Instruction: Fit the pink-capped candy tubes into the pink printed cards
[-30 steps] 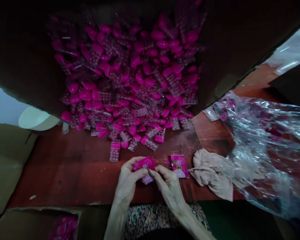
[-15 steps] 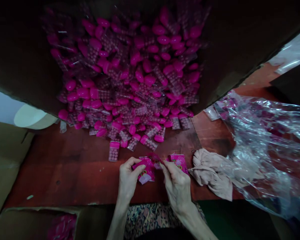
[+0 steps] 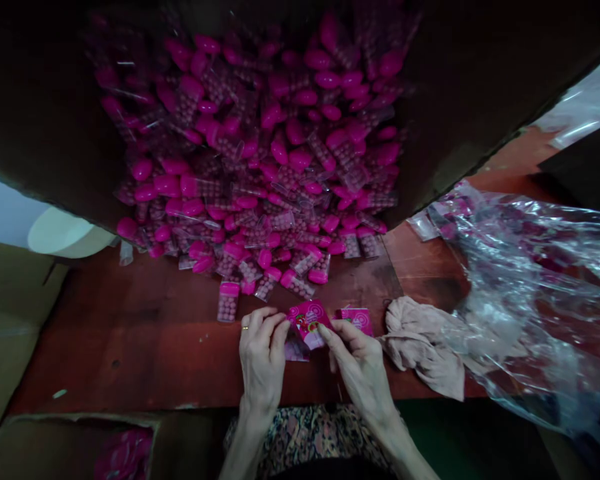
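Observation:
A pink printed wrapper (image 3: 307, 317) is held between my hands just above the table. My right hand (image 3: 360, 360) grips its right side, thumb lying over the print. At its left edge my left hand (image 3: 263, 350) has thumb and fingers pinched together on it; the fingertips are partly hidden. A lilac, shiny piece (image 3: 297, 351) shows below the wrapper, and I cannot tell if it is part of it. Another pink printed wrapper (image 3: 359, 320) lies flat behind my right fingers. A clear candy container with a pink cap (image 3: 228, 303) lies ahead of my left hand.
A large open carton (image 3: 440, 133) spills many pink-capped candy containers (image 3: 260, 200) toward me. To the right are a crumpled cloth (image 3: 425, 347) and clear plastic bags (image 3: 535, 307). A box with pink packets (image 3: 125, 453) stands at lower left; a pale bowl (image 3: 67, 233) is farther back.
The wrapper has turned and lifted slightly, its printed face now toward me. My left hand has rolled over, back upward, at its left edge. My right thumb now lies on the print.

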`<state>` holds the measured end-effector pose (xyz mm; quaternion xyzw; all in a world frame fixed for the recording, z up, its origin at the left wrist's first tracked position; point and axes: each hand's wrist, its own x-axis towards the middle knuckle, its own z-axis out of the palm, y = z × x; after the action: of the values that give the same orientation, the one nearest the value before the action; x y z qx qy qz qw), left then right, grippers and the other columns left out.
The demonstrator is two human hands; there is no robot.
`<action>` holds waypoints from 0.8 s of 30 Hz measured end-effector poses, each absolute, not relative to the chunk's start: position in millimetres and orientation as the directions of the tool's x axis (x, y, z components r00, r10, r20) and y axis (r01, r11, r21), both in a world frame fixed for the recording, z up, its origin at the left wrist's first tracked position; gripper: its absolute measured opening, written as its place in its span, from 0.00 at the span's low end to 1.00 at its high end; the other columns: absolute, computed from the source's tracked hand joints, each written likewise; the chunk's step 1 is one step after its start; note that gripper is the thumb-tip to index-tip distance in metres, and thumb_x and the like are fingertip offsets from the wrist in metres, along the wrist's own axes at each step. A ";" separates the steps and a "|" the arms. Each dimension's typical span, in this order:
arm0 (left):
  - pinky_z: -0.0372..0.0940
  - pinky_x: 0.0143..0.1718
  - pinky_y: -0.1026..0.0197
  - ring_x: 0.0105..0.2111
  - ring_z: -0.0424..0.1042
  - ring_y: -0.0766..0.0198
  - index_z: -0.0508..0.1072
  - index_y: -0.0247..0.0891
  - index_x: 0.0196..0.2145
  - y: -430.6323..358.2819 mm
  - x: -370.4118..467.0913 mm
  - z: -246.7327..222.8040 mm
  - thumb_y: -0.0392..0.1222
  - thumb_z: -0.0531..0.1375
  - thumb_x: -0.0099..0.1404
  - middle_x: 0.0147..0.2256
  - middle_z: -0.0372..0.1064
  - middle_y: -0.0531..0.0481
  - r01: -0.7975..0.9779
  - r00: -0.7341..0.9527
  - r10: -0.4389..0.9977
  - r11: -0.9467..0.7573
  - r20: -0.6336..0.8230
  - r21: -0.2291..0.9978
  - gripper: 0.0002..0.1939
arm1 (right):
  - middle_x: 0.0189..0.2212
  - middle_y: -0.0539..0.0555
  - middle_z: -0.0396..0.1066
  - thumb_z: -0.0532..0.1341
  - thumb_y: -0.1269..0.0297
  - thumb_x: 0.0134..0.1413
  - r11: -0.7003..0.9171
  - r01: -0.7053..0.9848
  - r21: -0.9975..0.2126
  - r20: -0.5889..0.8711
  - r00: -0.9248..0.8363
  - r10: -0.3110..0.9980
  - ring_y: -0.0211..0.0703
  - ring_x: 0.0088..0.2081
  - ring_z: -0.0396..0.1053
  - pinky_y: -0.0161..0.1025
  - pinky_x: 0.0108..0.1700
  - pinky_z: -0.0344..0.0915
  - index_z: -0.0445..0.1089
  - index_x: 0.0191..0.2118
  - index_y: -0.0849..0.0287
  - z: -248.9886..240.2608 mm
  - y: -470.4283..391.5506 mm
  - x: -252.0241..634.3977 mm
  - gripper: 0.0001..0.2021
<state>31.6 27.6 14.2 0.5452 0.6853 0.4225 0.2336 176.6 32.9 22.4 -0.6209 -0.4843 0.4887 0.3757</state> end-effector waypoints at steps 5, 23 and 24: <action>0.64 0.30 0.63 0.28 0.69 0.64 0.77 0.37 0.33 32.5 42.5 28.9 0.41 0.65 0.50 0.28 0.72 0.50 -0.271 -0.231 0.901 0.303 -0.367 0.914 0.11 | 0.11 0.42 0.55 0.57 0.57 0.54 -0.299 0.147 -0.943 -0.313 -0.088 0.946 0.32 0.15 0.53 0.30 0.19 0.51 0.68 0.25 0.61 32.0 32.5 173.0 0.13; 0.65 0.31 0.68 0.25 0.69 0.69 0.78 0.34 0.23 28.0 31.3 32.4 0.38 0.69 0.43 0.23 0.75 0.50 -0.603 -0.329 0.794 0.239 -0.510 0.761 0.07 | 0.23 0.49 0.69 0.58 0.67 0.54 0.003 0.298 -0.955 -0.074 -0.247 0.966 0.37 0.25 0.66 0.32 0.29 0.61 0.71 0.28 0.59 37.0 40.2 152.7 0.07; 0.65 0.31 0.68 0.25 0.69 0.69 0.78 0.34 0.23 27.3 28.6 33.0 0.37 0.70 0.42 0.23 0.75 0.50 -0.613 -0.343 0.786 0.227 -0.514 0.756 0.08 | 0.26 0.50 0.70 0.59 0.68 0.53 0.021 0.287 -0.958 -0.049 -0.233 0.971 0.38 0.28 0.67 0.32 0.31 0.62 0.72 0.29 0.59 37.7 41.3 150.4 0.05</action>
<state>28.6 27.3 33.0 0.0799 0.5400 0.6165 0.5674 150.4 41.3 37.7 -0.5073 -0.6202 0.4817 0.3549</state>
